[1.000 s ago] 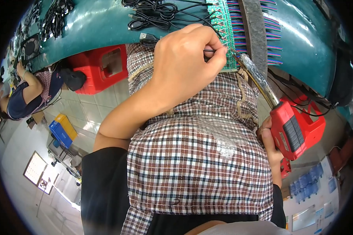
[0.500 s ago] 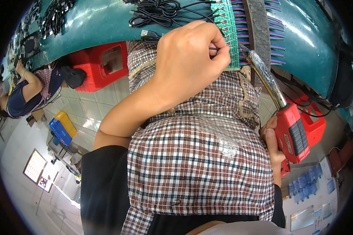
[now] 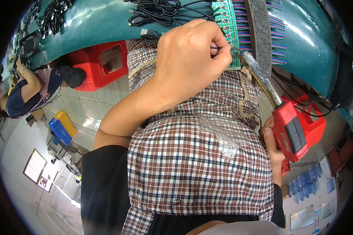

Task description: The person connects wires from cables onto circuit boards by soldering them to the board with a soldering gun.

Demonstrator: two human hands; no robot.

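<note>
Cable clamped in the fingers of the left hand meets the circuit board just beside their tips, where the soldering iron, gripped by the right hand, points so near that a slip could burn skin.

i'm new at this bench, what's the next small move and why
I'd probably hold the left hand steady and ease the soldering iron in with the right hand: the left pinches a black cable at the green circuit board, and the iron points toward that spot, though whether it touches can't be told.
</note>
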